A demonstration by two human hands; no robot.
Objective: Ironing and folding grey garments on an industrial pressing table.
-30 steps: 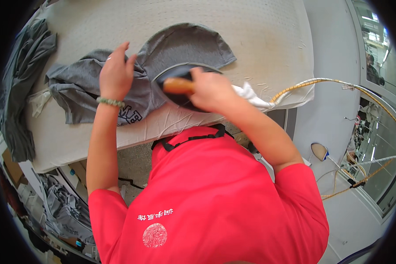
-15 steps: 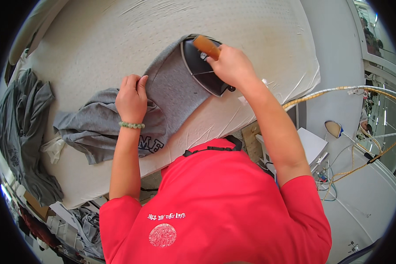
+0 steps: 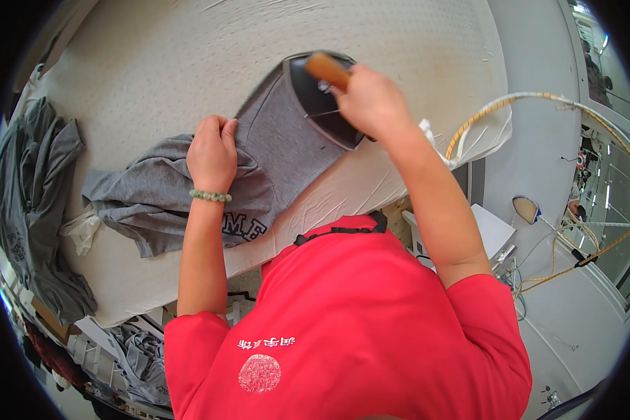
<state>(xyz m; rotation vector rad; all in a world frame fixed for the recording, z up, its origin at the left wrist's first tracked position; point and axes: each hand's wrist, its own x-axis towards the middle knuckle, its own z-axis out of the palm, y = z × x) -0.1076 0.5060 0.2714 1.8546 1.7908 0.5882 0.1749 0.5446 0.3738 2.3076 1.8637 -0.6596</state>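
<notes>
A grey jersey garment (image 3: 280, 133) lies across the padded table, smooth toward its far right end and bunched at the left, with dark lettering near the front edge. My right hand (image 3: 374, 101) is closed round the brown handle of a black iron (image 3: 308, 87), which rests over the garment's far right end. The iron's underside is hidden. At the garment's middle, my left hand (image 3: 213, 150) is closed, its thumb and fingers gripping the upper edge of the cloth beside the folds.
A second grey garment (image 3: 38, 210) hangs over the left end of the pale ironing table (image 3: 189, 70). A scrap of white material (image 3: 84, 231) lies beside it. White and yellow hoses (image 3: 525, 96) loop at the right, by a white box (image 3: 486, 231). More grey cloth (image 3: 143, 360) sits below.
The iron has shifted slightly left and away from me on the cloth. The hoses at the right now arch higher. My left hand keeps its grip, almost in place.
</notes>
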